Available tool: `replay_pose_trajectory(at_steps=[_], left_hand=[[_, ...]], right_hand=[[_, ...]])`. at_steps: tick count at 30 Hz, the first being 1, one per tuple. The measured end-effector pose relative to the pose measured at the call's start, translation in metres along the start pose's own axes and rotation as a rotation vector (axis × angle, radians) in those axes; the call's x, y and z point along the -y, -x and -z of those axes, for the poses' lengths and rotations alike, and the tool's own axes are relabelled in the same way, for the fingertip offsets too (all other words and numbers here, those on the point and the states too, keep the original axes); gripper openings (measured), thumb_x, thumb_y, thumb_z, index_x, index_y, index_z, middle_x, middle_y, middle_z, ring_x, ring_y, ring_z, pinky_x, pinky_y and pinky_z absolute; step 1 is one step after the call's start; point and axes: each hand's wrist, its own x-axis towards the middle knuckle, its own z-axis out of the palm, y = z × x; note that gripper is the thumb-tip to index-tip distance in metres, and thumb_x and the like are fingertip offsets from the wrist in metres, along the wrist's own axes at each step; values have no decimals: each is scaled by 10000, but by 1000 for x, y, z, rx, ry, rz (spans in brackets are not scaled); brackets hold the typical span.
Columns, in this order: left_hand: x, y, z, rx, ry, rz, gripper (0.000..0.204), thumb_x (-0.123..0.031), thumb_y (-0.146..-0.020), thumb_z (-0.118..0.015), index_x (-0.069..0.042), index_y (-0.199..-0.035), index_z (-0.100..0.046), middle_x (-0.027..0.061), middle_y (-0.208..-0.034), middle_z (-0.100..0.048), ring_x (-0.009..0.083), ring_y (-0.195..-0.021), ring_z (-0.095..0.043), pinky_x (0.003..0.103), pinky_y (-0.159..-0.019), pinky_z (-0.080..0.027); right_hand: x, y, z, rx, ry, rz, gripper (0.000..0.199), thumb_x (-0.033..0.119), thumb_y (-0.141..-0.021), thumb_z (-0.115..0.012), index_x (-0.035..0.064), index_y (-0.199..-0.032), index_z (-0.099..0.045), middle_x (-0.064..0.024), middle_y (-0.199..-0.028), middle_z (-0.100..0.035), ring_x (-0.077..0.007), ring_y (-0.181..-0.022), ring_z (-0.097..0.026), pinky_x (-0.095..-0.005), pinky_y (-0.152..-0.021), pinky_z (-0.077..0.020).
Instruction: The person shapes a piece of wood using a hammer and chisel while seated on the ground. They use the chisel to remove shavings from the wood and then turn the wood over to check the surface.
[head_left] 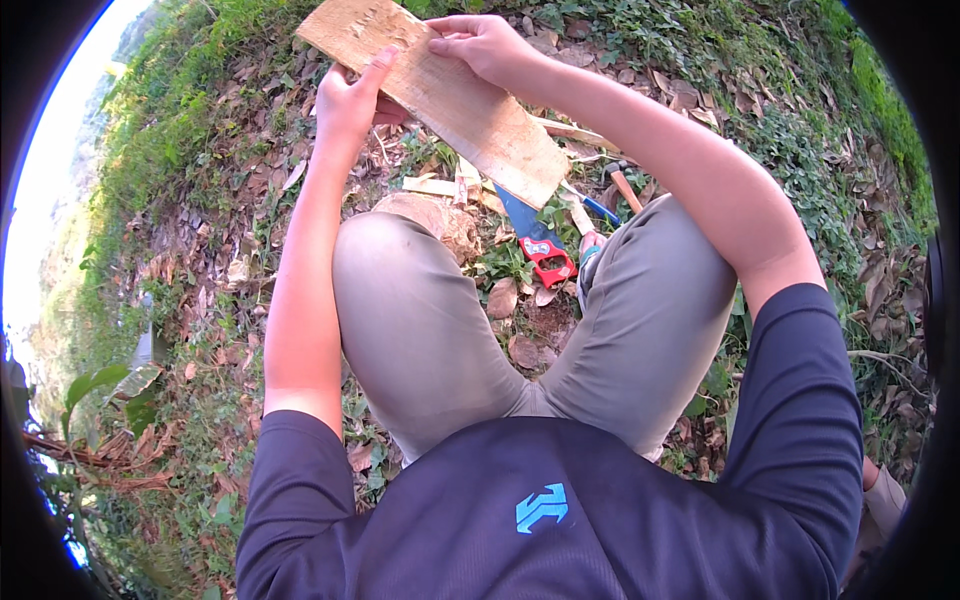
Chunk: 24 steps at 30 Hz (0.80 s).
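Observation:
A flat, pale wooden board point(465, 110) is held up in front of me, slanting from upper left to lower right, with rough chipped marks near its upper end. My left hand point(352, 103) grips its left edge, thumb on the face and fingers behind. At the opposite edge, my right hand point(480, 45) pinches the board between thumb and fingers. Below the board's lower end lies a handsaw point(545, 255) with a red handle and blue blade, the blade partly covered by the board.
Left of the saw, a cut log point(435, 222) sits by my knee, with split wood pieces point(432, 187) beyond it. A wooden-handled tool point(626, 188) and a blue rod-like thing point(600, 209) lie near my right foot. Dry leaves and green plants cover the ground.

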Motion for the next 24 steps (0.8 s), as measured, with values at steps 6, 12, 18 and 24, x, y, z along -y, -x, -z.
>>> replay_pose_trajectory(at_steps=[6, 12, 18, 24], left_hand=[[2, -6, -16, 1, 48, -145, 689, -434, -838, -796, -1, -1295, -515, 110, -1102, -676, 178, -931, -713, 309, -732, -620], [5, -6, 3, -88, -19, -210, 643, -315, -814, -853, 7, -1269, -531, 108, -1139, -680, 186, -960, -697, 314, -799, -568], [13, -8, 10, -232, -262, -230, 604, -245, -765, -894, 19, -1207, -577, 145, -1108, -711, 197, -992, -699, 333, -902, -541], [26, -16, 21, -284, -262, -180, 582, -236, -746, -905, 21, -1173, -606, 142, -1088, -724, 197, -987, -702, 332, -904, -539]], right_hand=[[-11, -9, 7, 61, -215, 171, 351, 46, -957, -641, 50, -1308, -642, -51, -1056, -721, -115, -904, -657, -295, -796, -546], [23, 7, 33, 234, 269, 192, 382, 165, -984, -600, 153, -1365, -588, -88, -1026, -724, -224, -932, -686, -332, -820, -552], [-71, 46, 108, 203, 1263, 919, 434, 54, -970, -526, 185, -1384, -546, -76, -1163, -671, -260, -1000, -656, -391, -888, -566], [-147, 108, 145, 51, 1064, 359, 416, 9, -863, -583, 180, -1232, -668, -92, -1054, -658, -212, -916, -654, -362, -802, -544]])
